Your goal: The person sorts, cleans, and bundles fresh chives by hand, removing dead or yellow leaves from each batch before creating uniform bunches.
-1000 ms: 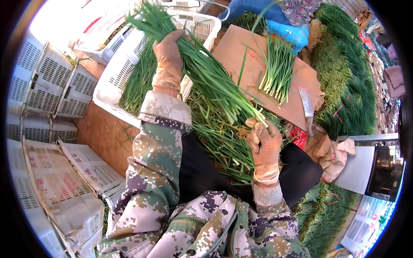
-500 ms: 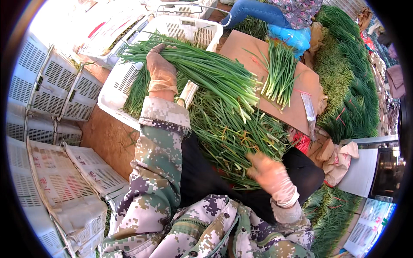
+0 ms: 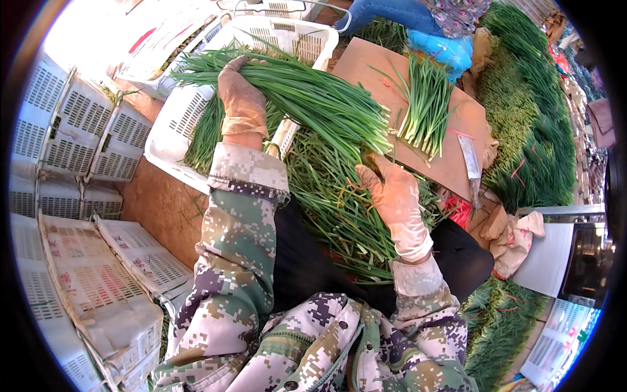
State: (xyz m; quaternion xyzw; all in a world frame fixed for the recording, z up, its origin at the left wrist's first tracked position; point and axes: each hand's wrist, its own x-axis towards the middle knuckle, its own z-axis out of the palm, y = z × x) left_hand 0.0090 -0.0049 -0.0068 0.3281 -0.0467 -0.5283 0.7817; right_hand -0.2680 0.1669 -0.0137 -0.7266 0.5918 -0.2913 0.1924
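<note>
While L hand (image 3: 240, 95) grips greens (image 3: 320, 98), R hand (image 3: 397, 194) nr board (image 3: 465, 114) edge

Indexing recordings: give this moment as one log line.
left hand: grips green bunch; right hand: near its stem ends; brown board: bears smaller bunch

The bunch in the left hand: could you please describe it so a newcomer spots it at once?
Find the open white crate left of the brown board. Overlapping it in view, the left hand grips the long green bunch, pale ends toward the board. Unlike the smaller bunch on the board and the loose heap below, it is hand-held.
</note>
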